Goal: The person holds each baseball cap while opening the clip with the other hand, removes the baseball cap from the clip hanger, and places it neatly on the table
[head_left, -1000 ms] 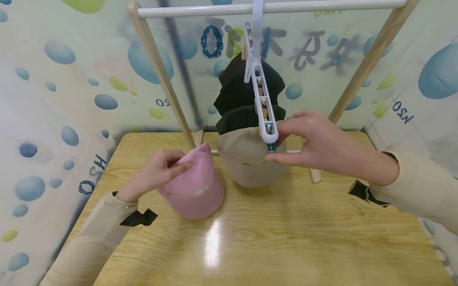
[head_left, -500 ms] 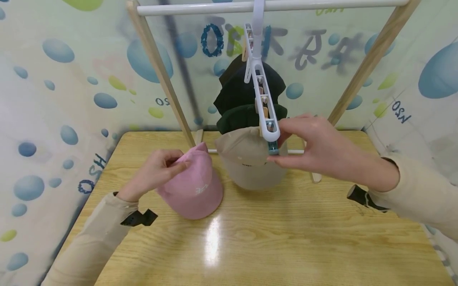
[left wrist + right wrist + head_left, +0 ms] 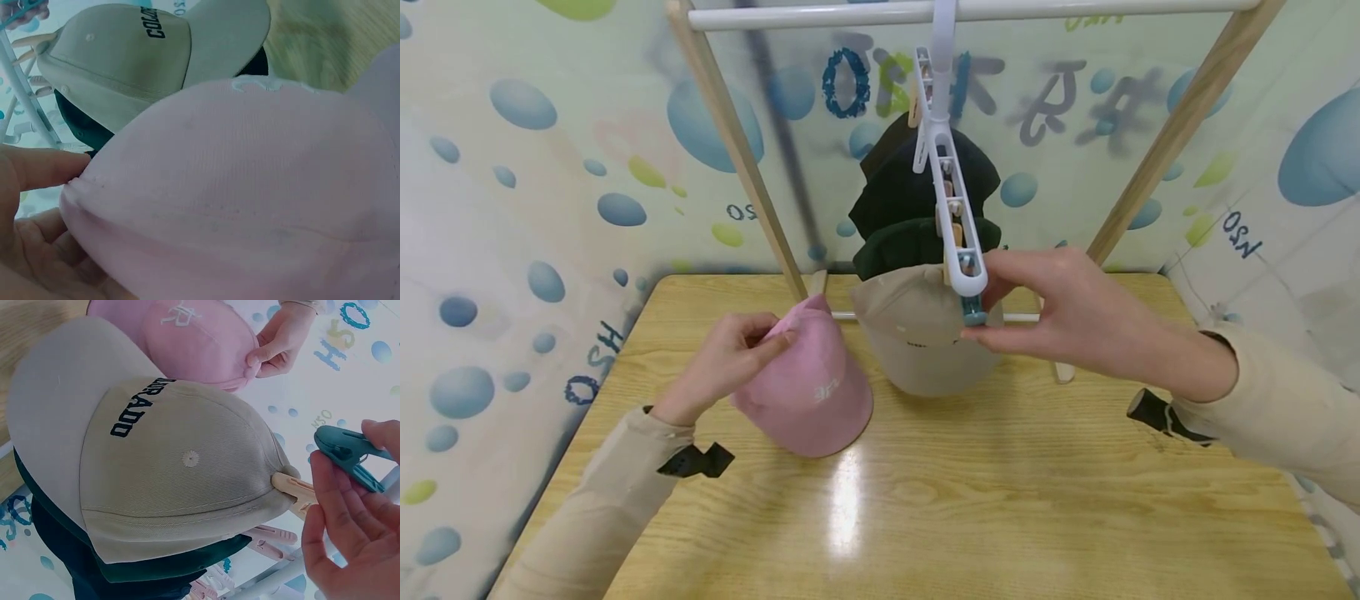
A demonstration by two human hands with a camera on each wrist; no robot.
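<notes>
My left hand [image 3: 718, 367] pinches the crown of a pink baseball cap [image 3: 805, 392] between thumb and fingers, left of the hanger. The cap has small white lettering on its front and its brim points toward me. My right hand [image 3: 1045, 300] pinches a teal clothespin [image 3: 350, 453] at the near end of a white clip hanger [image 3: 958, 217]. Nothing shows between the clothespin's tips. Just behind, a beige cap [image 3: 181, 462] with dark lettering hangs from an orange clothespin [image 3: 294, 489]. A dark green cap [image 3: 898, 250] and black caps [image 3: 917, 183] hang farther back.
The hanger hangs from the white bar [image 3: 820, 15] of a rack with wooden legs [image 3: 737, 150]. Below lies a wooden table [image 3: 962, 500]. A wall sheet with blue dots [image 3: 523, 104] surrounds it.
My left hand and the pink cap have shifted only slightly. My right hand and the hanger's near end have dipped a little while its grip on the clothespin stays the same.
</notes>
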